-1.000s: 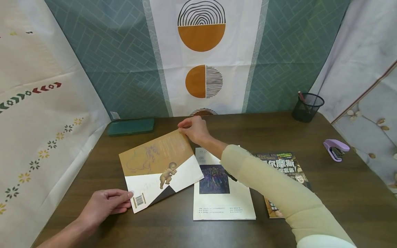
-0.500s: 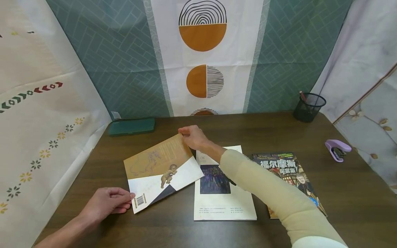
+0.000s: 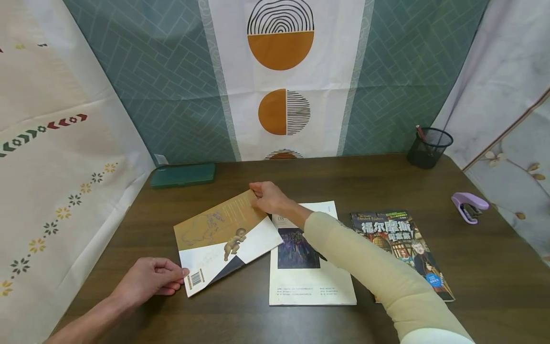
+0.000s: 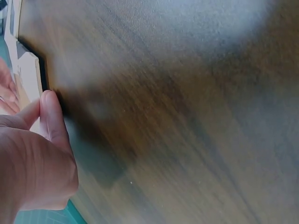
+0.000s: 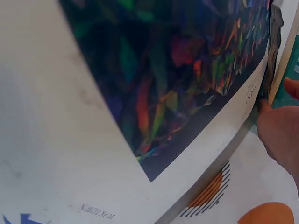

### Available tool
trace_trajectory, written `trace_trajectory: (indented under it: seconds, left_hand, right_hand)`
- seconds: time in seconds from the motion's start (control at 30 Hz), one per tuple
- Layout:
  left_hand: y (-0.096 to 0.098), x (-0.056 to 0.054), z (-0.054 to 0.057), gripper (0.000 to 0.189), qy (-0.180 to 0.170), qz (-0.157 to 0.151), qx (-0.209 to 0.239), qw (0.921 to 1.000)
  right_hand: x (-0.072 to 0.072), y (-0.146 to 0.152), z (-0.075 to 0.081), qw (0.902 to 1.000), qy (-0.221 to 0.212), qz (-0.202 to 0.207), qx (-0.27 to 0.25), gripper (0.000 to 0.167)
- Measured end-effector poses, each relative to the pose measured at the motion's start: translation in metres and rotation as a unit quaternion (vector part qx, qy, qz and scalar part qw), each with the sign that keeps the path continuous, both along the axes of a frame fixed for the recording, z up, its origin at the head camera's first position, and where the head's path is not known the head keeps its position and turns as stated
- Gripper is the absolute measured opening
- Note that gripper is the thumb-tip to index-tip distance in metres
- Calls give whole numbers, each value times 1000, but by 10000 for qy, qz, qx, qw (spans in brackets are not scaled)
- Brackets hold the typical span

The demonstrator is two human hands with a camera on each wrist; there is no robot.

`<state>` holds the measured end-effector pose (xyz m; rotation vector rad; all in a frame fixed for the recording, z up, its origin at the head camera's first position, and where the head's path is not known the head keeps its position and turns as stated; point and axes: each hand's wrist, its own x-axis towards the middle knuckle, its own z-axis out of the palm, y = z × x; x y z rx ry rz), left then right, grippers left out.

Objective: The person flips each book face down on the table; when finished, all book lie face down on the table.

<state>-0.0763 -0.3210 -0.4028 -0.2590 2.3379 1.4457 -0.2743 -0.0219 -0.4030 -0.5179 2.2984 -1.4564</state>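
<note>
A thin tan-and-white book (image 3: 215, 231) lies turned at an angle, its back cover with a barcode and a baby figure facing up. My left hand (image 3: 150, 278) pinches its near left corner between thumb and fingers; in the left wrist view the fingers (image 4: 53, 116) are at that edge. At the far right corner, my right hand (image 3: 269, 197) grips the same book. Its right corner overlaps a white book (image 3: 311, 284) with a dark picture, which also fills much of the right wrist view. My right forearm passes over the white book and partly hides it.
A colourful book (image 3: 406, 248) with Chinese lettering lies to the right, partly under the sleeve (image 3: 365, 263). A green case (image 3: 182, 175) sits at the back left. A mesh pen cup (image 3: 428, 148) and a purple stapler (image 3: 470, 206) stand along the right side.
The far side of the tan-and-white book has come down and toward me, with my right hand on it. My left hand has shifted slightly right. More of the colourful book shows.
</note>
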Motion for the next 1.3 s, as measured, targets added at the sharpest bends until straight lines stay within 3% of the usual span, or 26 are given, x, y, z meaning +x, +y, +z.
trace_trajectory:
  seconds: [0.33, 0.53, 0.6, 0.73, 0.8, 0.93, 1.07, 1.3]
  left_hand:
    - [-15, -13, 3, 24, 185, -753, -350, 9964]
    - [-26, -35, 17, 28, 950, -1227, -546, 9864]
    - [-29, -43, 22, 32, 1341, -1369, -840, 9779]
    - [-32, -56, 29, 43, 2084, -1659, -1403, 9536]
    - [-33, -62, 30, 51, 2296, -1767, -1588, 9438]
    - [-33, -72, 30, 73, 2387, -2069, -1834, 9309]
    - [-33, -80, 27, 100, 2349, -2412, -2162, 9165]
    - [-33, -90, 23, 127, 2392, -3070, -2956, 8724]
  right_hand:
    - [-1, 8, 2, 9983, 157, 502, 233, 84]
    - [-3, 21, 8, 9977, 340, 546, 226, 97]
    - [-1, 25, 11, 9973, 407, 564, 215, 99]
    - [5, 34, 16, 9964, 503, 657, 193, 101]
    - [9, 37, 18, 9959, 555, 686, 203, 101]
    - [19, 39, 22, 9946, 656, 737, 317, 101]
    - [35, 40, 24, 9911, 728, 830, 749, 102]
    - [70, 50, 16, 9828, 919, 680, 1447, 109]
